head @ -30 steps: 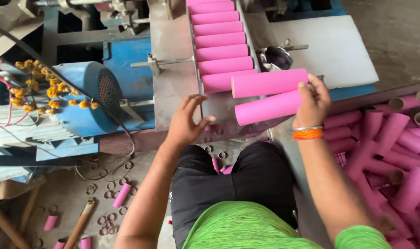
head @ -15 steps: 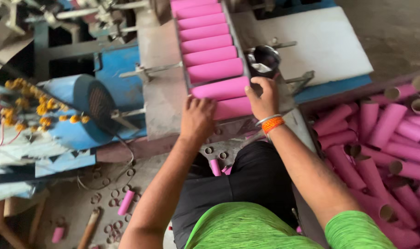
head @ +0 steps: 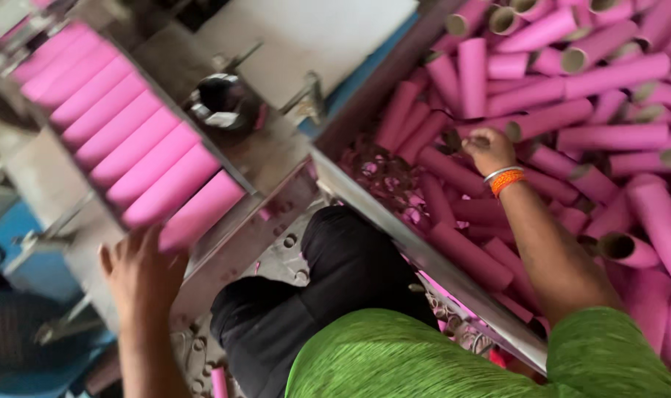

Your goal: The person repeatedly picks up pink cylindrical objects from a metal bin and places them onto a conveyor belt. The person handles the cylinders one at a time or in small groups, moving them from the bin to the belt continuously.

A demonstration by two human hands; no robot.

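My left hand (head: pixel 140 273) rests with fingers spread at the near end of a row of pink cardboard tubes (head: pixel 129 158) lying side by side in a metal feed tray (head: pixel 273 158), touching the nearest tube. My right hand (head: pixel 488 149), with an orange band and a bangle at the wrist, reaches into a bin heaped with loose pink tubes (head: pixel 586 110). Its fingers curl around the end of one tube (head: pixel 553 120) in the heap.
A shiny metal cup-shaped part (head: pixel 222 102) sits on the machine beside the tray. A white flat panel (head: pixel 313 33) lies behind it. The bin's metal edge (head: pixel 416 250) runs diagonally above my black-clad knee. Small cardboard rings (head: pixel 291 241) litter the floor.
The view has swung right. My right hand left the tray, where it set down two tubes, and moved into the tube bin. My left hand stays at the tray's near end.
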